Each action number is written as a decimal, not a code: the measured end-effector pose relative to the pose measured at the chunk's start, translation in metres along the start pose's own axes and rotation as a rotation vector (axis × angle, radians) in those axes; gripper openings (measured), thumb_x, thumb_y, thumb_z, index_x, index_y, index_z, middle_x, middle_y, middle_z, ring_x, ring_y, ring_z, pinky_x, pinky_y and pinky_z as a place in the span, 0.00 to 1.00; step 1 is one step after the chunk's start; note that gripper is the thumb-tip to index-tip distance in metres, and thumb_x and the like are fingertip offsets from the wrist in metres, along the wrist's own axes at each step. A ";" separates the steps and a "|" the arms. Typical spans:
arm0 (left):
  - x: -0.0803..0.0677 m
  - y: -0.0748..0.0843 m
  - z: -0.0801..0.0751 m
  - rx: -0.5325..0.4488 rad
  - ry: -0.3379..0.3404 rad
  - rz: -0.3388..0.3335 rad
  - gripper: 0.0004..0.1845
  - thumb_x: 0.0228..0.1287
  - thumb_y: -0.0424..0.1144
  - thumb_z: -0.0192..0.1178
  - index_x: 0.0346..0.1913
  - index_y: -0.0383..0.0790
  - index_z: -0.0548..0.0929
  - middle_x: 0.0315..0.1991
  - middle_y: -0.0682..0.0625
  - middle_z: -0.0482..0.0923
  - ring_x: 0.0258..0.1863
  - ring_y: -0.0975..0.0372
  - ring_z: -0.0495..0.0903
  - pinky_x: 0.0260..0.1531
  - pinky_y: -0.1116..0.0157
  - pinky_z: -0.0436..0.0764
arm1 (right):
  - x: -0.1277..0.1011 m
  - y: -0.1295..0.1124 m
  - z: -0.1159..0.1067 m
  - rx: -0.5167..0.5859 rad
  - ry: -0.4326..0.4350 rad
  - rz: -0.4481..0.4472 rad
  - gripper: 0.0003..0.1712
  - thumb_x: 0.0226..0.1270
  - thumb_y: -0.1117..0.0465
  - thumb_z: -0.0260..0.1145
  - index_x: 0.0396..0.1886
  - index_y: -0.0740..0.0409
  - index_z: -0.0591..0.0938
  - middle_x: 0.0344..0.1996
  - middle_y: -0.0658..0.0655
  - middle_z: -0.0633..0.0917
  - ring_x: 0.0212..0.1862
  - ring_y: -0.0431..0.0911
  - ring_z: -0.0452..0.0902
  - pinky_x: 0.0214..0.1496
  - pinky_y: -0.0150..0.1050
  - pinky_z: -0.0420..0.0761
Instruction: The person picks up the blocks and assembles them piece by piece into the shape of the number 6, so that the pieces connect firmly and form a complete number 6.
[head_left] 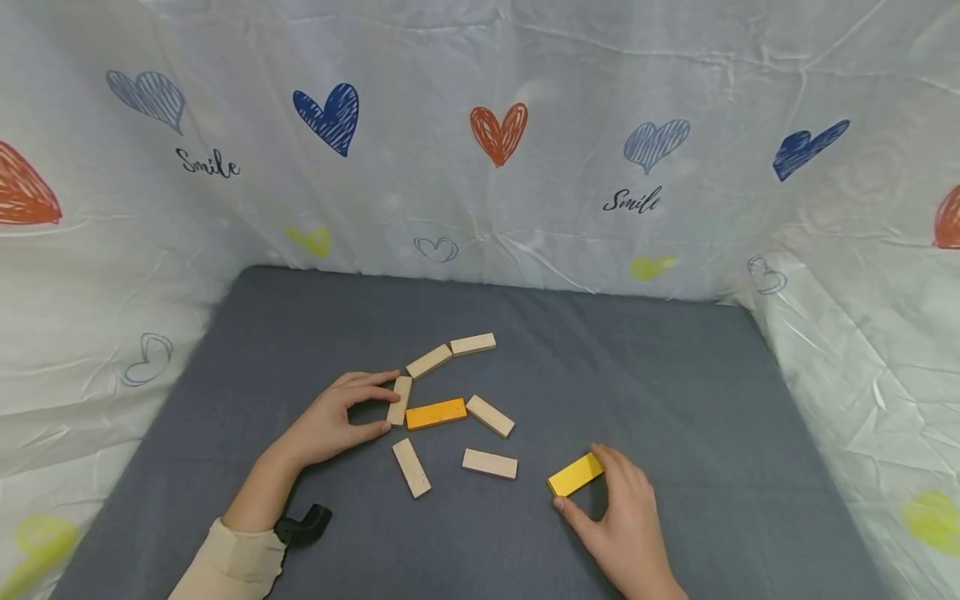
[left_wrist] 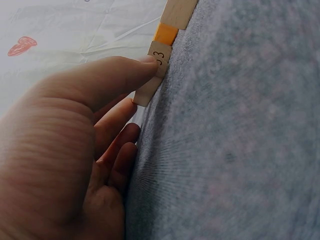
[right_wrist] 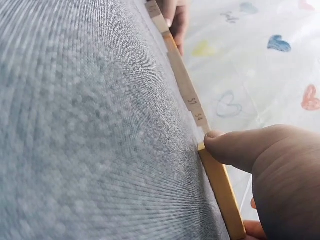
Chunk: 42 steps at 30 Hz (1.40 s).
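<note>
My left hand point(head_left: 326, 423) pinches a plain wooden block point(head_left: 401, 400) by its ends, thumb at the near end and fingers at the far one. Right beside that block lies an orange block point(head_left: 437, 414) on the grey cloth. Over to the right, my right hand point(head_left: 626, 521) holds a yellow block point(head_left: 575, 476) between thumb and fingers. The right wrist view shows the thumb on one end of this yellow block point(right_wrist: 220, 187), low at the cloth. In the left wrist view a printed number shows on a wooden block point(left_wrist: 160, 50) by the thumb.
Two plain blocks point(head_left: 429, 361) point(head_left: 473, 344) curve away beyond the left hand. More plain blocks lie nearer: one slanted block point(head_left: 491, 416) at the orange block's right end, one block point(head_left: 490, 463) below it, another block point(head_left: 411, 468) near the left thumb. A heart-printed white curtain point(head_left: 420, 192) surrounds the grey-covered table point(head_left: 675, 375).
</note>
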<state>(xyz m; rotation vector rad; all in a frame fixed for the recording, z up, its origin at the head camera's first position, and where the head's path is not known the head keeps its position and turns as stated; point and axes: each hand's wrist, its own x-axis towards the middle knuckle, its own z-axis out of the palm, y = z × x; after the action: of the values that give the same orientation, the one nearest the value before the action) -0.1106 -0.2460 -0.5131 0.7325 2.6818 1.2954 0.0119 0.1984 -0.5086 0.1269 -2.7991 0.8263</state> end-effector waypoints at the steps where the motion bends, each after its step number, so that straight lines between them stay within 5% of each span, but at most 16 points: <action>1: 0.000 0.000 0.000 0.000 0.000 0.000 0.23 0.68 0.42 0.80 0.64 0.53 0.90 0.80 0.55 0.72 0.76 0.52 0.69 0.71 0.38 0.70 | 0.000 0.000 0.000 0.004 0.001 -0.001 0.53 0.48 0.51 0.93 0.71 0.66 0.78 0.67 0.68 0.80 0.68 0.66 0.74 0.67 0.69 0.69; 20: -0.001 0.001 -0.001 -0.006 0.003 -0.015 0.23 0.68 0.43 0.80 0.64 0.54 0.90 0.80 0.55 0.72 0.76 0.52 0.69 0.71 0.38 0.70 | 0.030 0.001 -0.008 0.050 -0.172 -0.064 0.55 0.55 0.53 0.90 0.78 0.64 0.73 0.73 0.65 0.78 0.73 0.65 0.72 0.70 0.68 0.76; 42: 0.001 0.000 0.000 -0.005 0.005 0.004 0.23 0.68 0.43 0.80 0.64 0.54 0.90 0.80 0.55 0.72 0.75 0.52 0.69 0.71 0.38 0.71 | 0.062 -0.015 0.001 0.071 -0.258 -0.239 0.56 0.56 0.50 0.89 0.81 0.60 0.72 0.76 0.59 0.77 0.76 0.59 0.71 0.74 0.61 0.75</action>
<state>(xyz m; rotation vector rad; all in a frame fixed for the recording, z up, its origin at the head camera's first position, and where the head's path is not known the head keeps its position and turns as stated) -0.1111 -0.2451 -0.5131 0.7358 2.6810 1.3062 -0.0465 0.1838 -0.4870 0.6086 -2.9082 0.9055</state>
